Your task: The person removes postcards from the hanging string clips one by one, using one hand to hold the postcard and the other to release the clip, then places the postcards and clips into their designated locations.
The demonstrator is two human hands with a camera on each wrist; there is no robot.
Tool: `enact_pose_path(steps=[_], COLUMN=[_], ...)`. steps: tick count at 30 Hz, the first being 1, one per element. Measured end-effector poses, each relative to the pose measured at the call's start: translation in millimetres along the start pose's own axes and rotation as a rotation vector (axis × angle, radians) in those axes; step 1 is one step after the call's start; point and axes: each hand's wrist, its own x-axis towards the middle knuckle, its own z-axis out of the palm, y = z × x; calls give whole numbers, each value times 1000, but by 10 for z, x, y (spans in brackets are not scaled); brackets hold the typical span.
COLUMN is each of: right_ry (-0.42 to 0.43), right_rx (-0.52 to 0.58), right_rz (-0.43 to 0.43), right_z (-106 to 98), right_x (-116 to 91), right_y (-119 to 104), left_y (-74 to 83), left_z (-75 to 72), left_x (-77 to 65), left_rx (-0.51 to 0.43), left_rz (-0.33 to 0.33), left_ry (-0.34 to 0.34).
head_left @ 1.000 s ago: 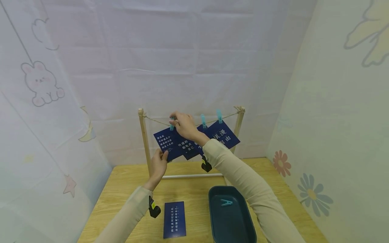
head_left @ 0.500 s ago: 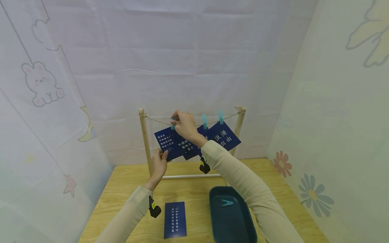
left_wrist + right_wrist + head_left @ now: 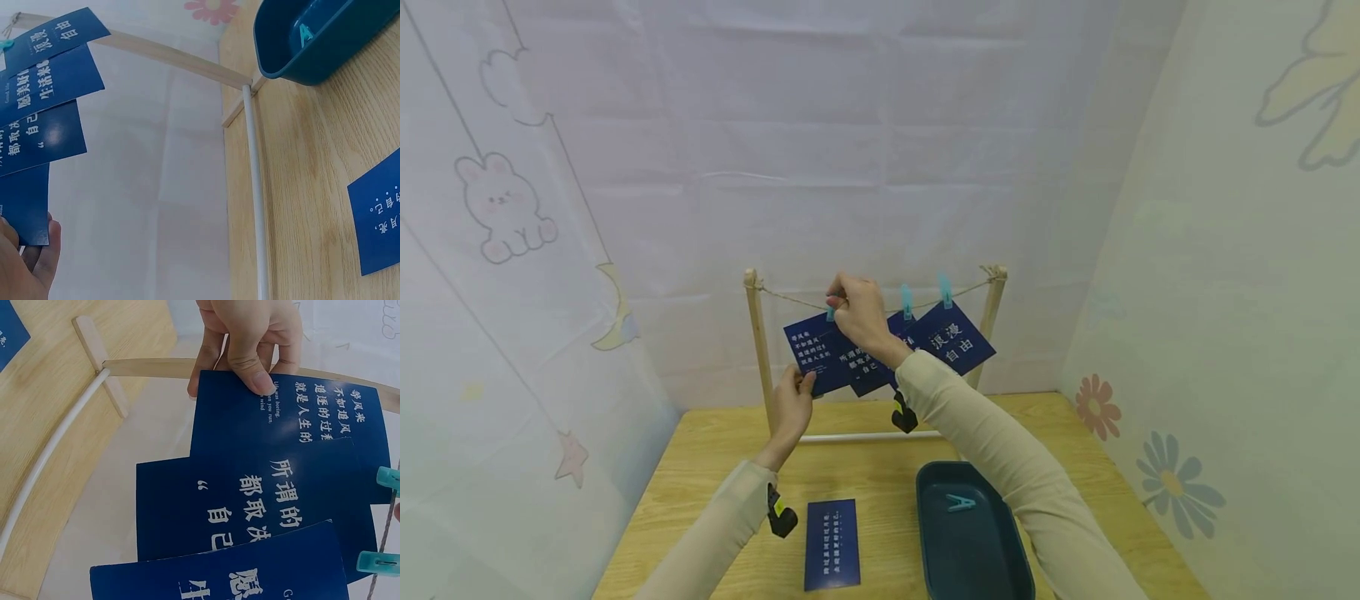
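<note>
In the head view my left hand [image 3: 792,404] pinches the lower left corner of the leftmost dark blue card [image 3: 808,354], thumb in front. My right hand [image 3: 861,317] is at that card's top edge and pinches a light blue clothespin [image 3: 831,315], mostly hidden behind the fingers. The right wrist view shows this clothespin [image 3: 389,478] on the string, with a fingertip at the frame edge. Overlapping cards with white writing hang to the right, among them a second card [image 3: 169,506] and the rightmost card [image 3: 953,337]. Two more clothespins [image 3: 907,302] stand on the string there.
The string [image 3: 790,297] runs between two wooden posts [image 3: 756,333] joined low by a white rod [image 3: 872,436]. On the wooden table [image 3: 722,467] lie another blue card [image 3: 832,546] and a dark teal tray [image 3: 973,550] with a clothespin [image 3: 960,502] inside.
My right hand, the clothespin and the leftmost card have shifted very slightly to the right. The left hand keeps its hold on the card's corner. The rest looks the same.
</note>
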Motion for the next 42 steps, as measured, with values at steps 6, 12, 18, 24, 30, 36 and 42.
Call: enact_pose_path(steps=[6,12,18,24,30,36,42], right_ry=[39,81,106,156,169,148,136], right_rx=[11,28,44,47,32,25,18], right_rz=[0,-7,-11,-27,-63,-113,-190], right_z=[3,0,-5,-10,-22,-24,-25], right_x=[-17,-15,-28,-29,-37,-74,-157], right_y=[0,-13,-25,-51,-81,-86,-61], left_y=[6,0,-36,-100,-162,-193,-205], left_z=[-2,-7,-4,-10,-22,-45,-66], left_x=[-12,-23,-30,-45,-50,-71,-100], left_rx=[-11,16,8,-9,-83,-114,-108], left_rz=[4,0,-6,3,16,15,11], left_ry=[4,5,8,29,53,56,55])
